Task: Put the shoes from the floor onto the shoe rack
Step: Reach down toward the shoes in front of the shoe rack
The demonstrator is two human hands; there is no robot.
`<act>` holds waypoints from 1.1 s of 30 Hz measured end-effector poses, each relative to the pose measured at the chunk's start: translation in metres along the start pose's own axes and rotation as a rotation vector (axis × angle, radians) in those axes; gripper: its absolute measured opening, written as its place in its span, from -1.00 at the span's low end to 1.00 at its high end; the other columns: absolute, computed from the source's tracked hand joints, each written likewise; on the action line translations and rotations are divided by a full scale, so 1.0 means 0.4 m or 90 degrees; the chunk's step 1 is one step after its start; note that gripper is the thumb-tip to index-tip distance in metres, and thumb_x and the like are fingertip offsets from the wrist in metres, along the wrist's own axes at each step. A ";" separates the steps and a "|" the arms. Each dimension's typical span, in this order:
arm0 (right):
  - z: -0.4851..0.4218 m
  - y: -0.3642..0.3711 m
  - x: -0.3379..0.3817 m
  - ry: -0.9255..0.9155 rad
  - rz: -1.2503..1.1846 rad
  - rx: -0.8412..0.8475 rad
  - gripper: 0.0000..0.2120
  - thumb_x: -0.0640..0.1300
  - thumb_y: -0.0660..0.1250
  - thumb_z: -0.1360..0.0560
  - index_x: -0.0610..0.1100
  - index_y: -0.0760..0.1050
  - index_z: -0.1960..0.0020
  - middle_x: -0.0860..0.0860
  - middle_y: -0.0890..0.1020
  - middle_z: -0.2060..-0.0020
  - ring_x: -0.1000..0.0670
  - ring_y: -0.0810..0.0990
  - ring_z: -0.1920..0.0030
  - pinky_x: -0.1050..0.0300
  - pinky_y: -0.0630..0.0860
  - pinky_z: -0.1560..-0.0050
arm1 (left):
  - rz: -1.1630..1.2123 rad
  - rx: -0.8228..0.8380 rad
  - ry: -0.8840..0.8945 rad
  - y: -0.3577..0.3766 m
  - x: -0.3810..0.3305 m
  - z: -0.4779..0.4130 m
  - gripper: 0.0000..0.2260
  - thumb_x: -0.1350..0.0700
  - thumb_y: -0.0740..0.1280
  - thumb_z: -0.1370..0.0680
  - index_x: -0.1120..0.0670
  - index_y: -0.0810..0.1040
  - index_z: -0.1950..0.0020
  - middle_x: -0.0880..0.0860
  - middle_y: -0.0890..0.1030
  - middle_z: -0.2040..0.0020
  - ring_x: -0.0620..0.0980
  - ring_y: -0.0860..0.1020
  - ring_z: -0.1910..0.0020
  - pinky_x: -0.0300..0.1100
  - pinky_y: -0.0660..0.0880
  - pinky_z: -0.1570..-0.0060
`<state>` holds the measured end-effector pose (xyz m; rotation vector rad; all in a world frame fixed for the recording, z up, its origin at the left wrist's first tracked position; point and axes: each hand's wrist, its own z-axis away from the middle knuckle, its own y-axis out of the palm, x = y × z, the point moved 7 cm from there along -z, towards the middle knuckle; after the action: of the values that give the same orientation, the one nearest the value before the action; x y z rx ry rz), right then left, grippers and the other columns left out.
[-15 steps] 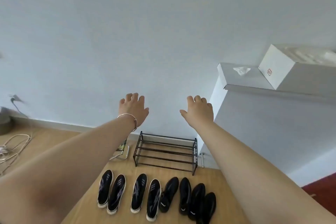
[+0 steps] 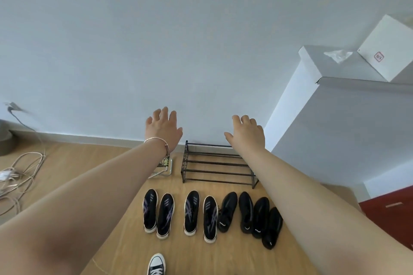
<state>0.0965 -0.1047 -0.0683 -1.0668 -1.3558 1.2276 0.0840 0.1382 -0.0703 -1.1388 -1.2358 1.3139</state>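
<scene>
1. Both arms stretched forward above the wooden floor, palms down, nothing held.
2. Left hand raised in front of the white wall, fingers spread open and empty; thin bracelet on the wrist.
3. Right hand likewise open, thumb out to the side, empty, over the right back corner of the shoe rack.
4. Shoe rack: black metal bars, standing against the wall, no shoes on it.
5. Eight shoes in a row on the floor just in front of the rack, toes toward it.
6. Four black shoes with white soles on the left side of the row, in two pairs.
7. Four all-black shoes on the right, packed close, partly overlapping.
8. Toe of a black-and-white laced sneaker at the bottom edge, apart from the row.
9. Tangle of cables on the floor far left.
10. White cabinet right of the rack, white box on top.
</scene>
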 end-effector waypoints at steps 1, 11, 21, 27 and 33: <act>-0.006 0.021 0.034 0.006 -0.005 0.005 -0.49 0.12 0.22 -0.60 -0.13 0.31 -0.44 -0.12 0.51 -0.25 -0.18 0.47 -0.21 -0.04 0.42 -0.09 | -0.002 0.009 0.003 0.017 0.036 -0.010 -0.48 -0.12 0.12 -0.62 0.07 0.21 -0.53 0.13 0.17 -0.58 0.18 0.12 -0.55 0.08 0.22 -0.44; -0.050 0.264 0.346 0.027 -0.040 0.035 -0.50 0.11 0.26 -0.60 -0.16 0.35 -0.42 -0.17 0.54 -0.25 -0.22 0.51 -0.20 -0.11 0.50 -0.06 | 0.015 0.084 0.031 0.228 0.363 -0.091 -0.47 -0.09 0.14 -0.62 0.09 0.20 -0.55 0.14 0.17 -0.59 0.19 0.12 -0.55 0.09 0.21 -0.45; -0.082 0.555 0.460 0.015 -0.037 0.105 -0.48 0.13 0.27 -0.60 -0.14 0.34 -0.44 -0.18 0.53 -0.31 -0.22 0.50 -0.28 -0.13 0.51 -0.16 | 0.032 0.166 -0.008 0.541 0.521 -0.111 -0.50 -0.07 0.18 -0.59 0.12 0.29 -0.48 0.16 0.29 -0.50 0.23 0.23 -0.48 0.12 0.28 -0.40; -0.119 0.793 0.491 -0.016 -0.070 0.144 -0.47 0.11 0.28 -0.60 -0.14 0.33 -0.46 -0.19 0.52 -0.33 -0.21 0.50 -0.29 -0.10 0.55 -0.13 | 0.049 0.182 -0.045 0.764 0.547 -0.118 -0.57 0.00 0.13 -0.57 0.11 0.35 -0.41 0.15 0.31 -0.49 0.22 0.26 -0.45 0.13 0.31 -0.37; -0.103 1.106 0.480 -0.008 -0.105 0.199 -0.48 0.10 0.28 -0.60 -0.13 0.32 -0.47 -0.17 0.51 -0.33 -0.18 0.50 -0.28 -0.06 0.59 -0.12 | 0.017 0.227 -0.046 1.058 0.567 -0.115 -0.54 -0.03 0.18 -0.61 0.14 0.30 -0.46 0.16 0.29 -0.51 0.23 0.27 -0.45 0.12 0.33 -0.37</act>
<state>0.1092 0.1359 -0.4880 -0.7148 -1.1880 1.2739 0.0880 0.3603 -0.4984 -0.8620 -0.9890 1.5343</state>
